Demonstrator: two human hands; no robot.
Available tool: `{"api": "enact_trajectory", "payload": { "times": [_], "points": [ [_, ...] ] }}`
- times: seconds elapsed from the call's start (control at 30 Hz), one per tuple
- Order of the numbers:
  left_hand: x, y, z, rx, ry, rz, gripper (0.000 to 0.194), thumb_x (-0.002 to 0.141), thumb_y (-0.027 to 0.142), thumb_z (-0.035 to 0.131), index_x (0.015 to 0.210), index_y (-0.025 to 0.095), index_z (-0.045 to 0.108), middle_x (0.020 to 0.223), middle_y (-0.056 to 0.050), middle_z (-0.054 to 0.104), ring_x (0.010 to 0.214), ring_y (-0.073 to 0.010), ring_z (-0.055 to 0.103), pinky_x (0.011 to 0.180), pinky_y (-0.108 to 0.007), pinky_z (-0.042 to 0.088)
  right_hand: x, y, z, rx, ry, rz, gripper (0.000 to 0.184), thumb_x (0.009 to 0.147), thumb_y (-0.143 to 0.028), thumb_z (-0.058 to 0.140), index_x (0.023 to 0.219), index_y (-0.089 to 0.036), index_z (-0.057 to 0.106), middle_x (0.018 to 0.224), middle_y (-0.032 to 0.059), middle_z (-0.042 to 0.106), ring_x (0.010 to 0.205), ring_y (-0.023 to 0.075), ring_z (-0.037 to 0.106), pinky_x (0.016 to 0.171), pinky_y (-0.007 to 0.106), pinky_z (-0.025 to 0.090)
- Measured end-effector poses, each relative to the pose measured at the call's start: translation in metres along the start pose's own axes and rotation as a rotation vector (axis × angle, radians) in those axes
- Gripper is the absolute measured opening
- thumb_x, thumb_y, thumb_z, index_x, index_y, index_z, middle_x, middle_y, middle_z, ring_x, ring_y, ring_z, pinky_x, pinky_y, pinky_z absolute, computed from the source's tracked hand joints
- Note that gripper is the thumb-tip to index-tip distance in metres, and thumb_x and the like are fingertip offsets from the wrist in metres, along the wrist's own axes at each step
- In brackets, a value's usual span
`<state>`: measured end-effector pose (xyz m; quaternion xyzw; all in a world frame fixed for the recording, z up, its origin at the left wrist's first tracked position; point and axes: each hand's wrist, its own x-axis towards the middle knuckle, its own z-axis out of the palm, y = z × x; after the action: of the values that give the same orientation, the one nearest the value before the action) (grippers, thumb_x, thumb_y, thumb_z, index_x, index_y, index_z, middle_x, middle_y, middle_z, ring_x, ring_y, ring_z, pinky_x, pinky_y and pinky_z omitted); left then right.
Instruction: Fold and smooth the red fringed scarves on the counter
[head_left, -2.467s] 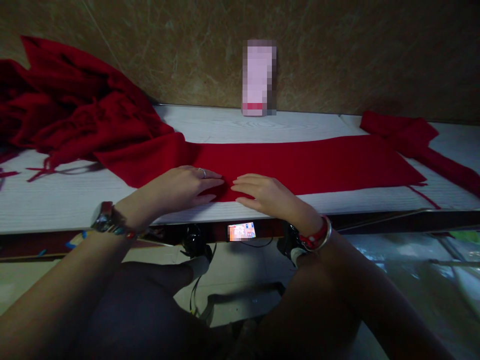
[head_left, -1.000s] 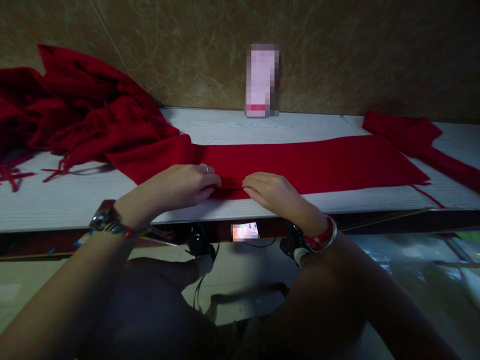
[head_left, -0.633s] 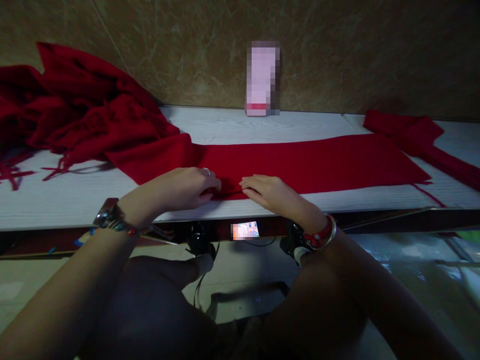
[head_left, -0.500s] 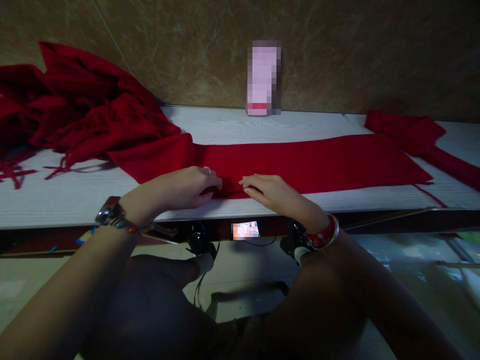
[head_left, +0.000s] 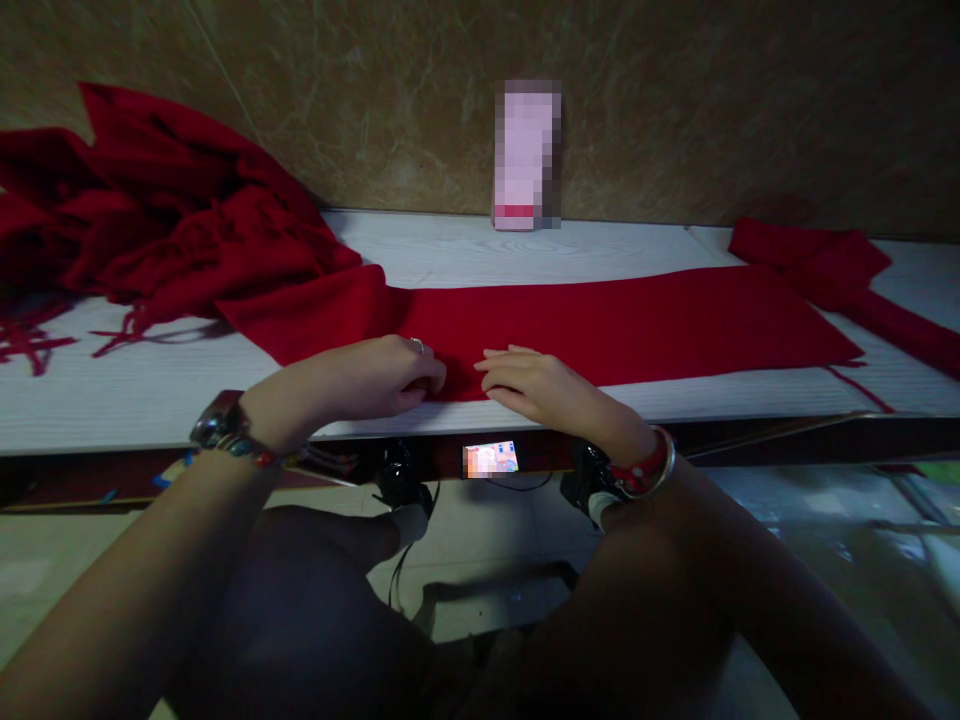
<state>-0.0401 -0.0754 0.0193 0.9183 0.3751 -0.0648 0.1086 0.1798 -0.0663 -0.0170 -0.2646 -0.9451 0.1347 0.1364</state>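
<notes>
A long red scarf (head_left: 622,325) lies flat across the white wood-grain tabletop (head_left: 420,247), its left part running into a rumpled heap. Near its front edge, my left hand (head_left: 382,375) is closed, thumb and curled fingers pinching the cloth. A short way to the right, my right hand (head_left: 529,380) rests on the same scarf with fingers stretched out and slightly apart. The undersides of both hands are hidden.
Bunched red fabric (head_left: 217,215) with tasselled ends fills the left side. Another folded red cloth (head_left: 814,262) lies at the right. A pink blurred object (head_left: 525,155) stands against the brown marbled wall (head_left: 375,100). A lit phone (head_left: 489,459) sits below the table edge.
My right hand's fingers have loosened and spread a little at the scarf's front edge. The fold there looks flatter. My left hand has barely moved.
</notes>
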Motion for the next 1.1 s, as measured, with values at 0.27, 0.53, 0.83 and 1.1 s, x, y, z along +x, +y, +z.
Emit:
{"api": "enact_trajectory", "payload": {
  "times": [0.27,0.53,0.83,1.1],
  "points": [
    [-0.007,-0.001,-0.012,-0.099,0.122,-0.064,0.029,0.082,0.025,0.041,0.094,0.018,0.066,0.092,-0.002,0.068,0.083,-0.0128,0.061,0.078,-0.023,0.046,0.001,-0.006,-0.008,0.336,0.067,0.245,0.011,0.091,-0.013,0.043,0.091,-0.018,0.053,0.111,0.0112,0.067,0.110,0.0180,0.060,0.093,0.036,0.045],
    [-0.001,0.007,-0.003,-0.064,-0.055,-0.072,0.029,0.081,0.020,0.040,0.093,0.019,0.067,0.088,-0.003,0.069,0.077,-0.0130,0.062,0.073,-0.024,0.047,0.002,-0.006,-0.005,0.218,-0.062,0.179,0.016,0.092,-0.014,0.040,0.085,-0.020,0.054,0.126,0.0092,0.061,0.129,0.0205,0.043,0.108,0.046,0.030],
    [0.002,0.005,0.003,0.016,-0.037,-0.060,0.025,0.080,0.016,0.043,0.092,0.019,0.065,0.087,-0.003,0.067,0.076,-0.0137,0.060,0.072,-0.024,0.048,-0.006,0.001,0.003,-0.035,-0.027,0.016,0.018,0.090,-0.014,0.046,0.096,-0.017,0.063,0.127,0.0080,0.061,0.127,0.0197,0.046,0.109,0.044,0.033],
    [0.001,0.006,0.008,0.032,0.003,-0.167,0.057,0.082,0.038,0.049,0.136,0.023,0.043,0.144,-0.010,0.038,0.128,-0.0270,0.040,0.102,-0.040,0.036,-0.015,0.008,0.002,-0.086,0.006,-0.082,0.026,0.090,-0.015,0.046,0.107,-0.017,0.066,0.124,0.0088,0.063,0.121,0.0177,0.053,0.107,0.043,0.036]
  ]
}}
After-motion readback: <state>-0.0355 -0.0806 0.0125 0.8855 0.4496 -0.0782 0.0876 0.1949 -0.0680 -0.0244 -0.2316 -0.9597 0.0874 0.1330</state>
